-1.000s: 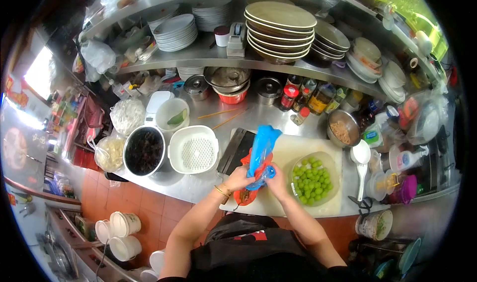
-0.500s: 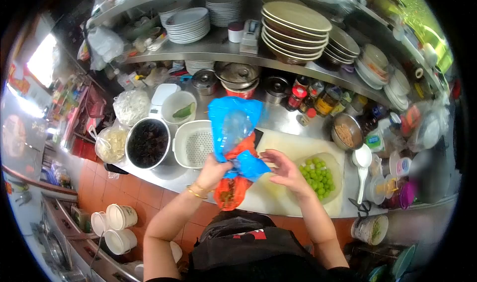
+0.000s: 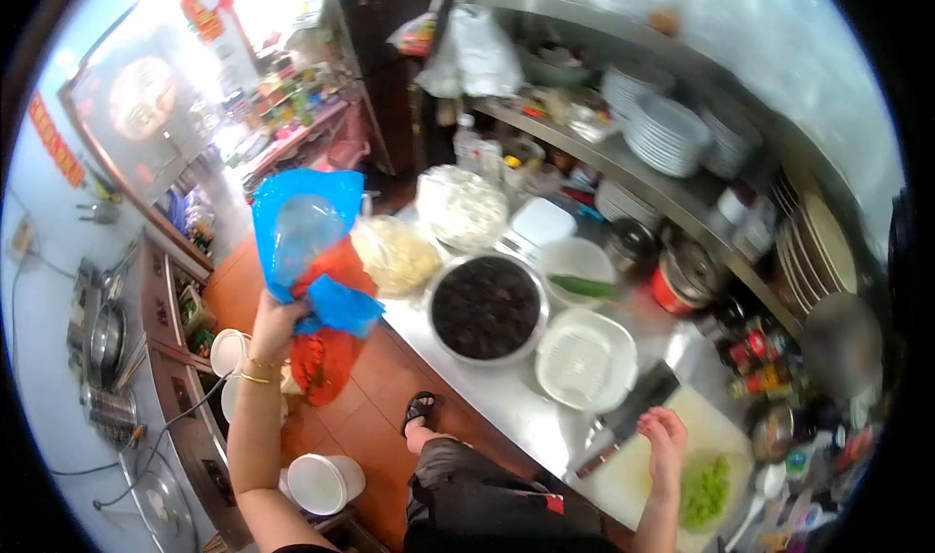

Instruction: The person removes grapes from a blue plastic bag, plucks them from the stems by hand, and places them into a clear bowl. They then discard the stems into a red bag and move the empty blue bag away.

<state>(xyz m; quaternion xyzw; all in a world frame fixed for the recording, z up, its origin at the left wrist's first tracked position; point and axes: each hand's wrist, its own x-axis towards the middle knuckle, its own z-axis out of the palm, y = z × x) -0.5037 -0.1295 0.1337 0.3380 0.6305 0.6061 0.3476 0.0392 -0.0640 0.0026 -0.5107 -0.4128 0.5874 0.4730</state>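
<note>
My left hand (image 3: 277, 324) is closed around the gathered plastic bags, held up over the floor left of the counter. The blue plastic bag (image 3: 341, 305) has a clear part at its top, and the red plastic bag (image 3: 326, 368) hangs below with dark bits inside. My right hand (image 3: 664, 446) is empty, its fingers loosely curled, above the white cutting board (image 3: 609, 485). Beside it a cleaver (image 3: 638, 397) lies at the board's edge. Round green pieces (image 3: 709, 495) sit on the board just right of that hand.
A bowl of dark food (image 3: 485, 307), a white colander (image 3: 584, 358) and a tub with a green vegetable (image 3: 577, 268) stand on the steel counter. Plates (image 3: 666, 136) are stacked on the shelf above. A white bucket (image 3: 324, 483) stands on the floor at left.
My view and body have turned left. My left hand has carried the bags away from the cutting board, out past the counter edge. My right hand has come away from the bags.
</note>
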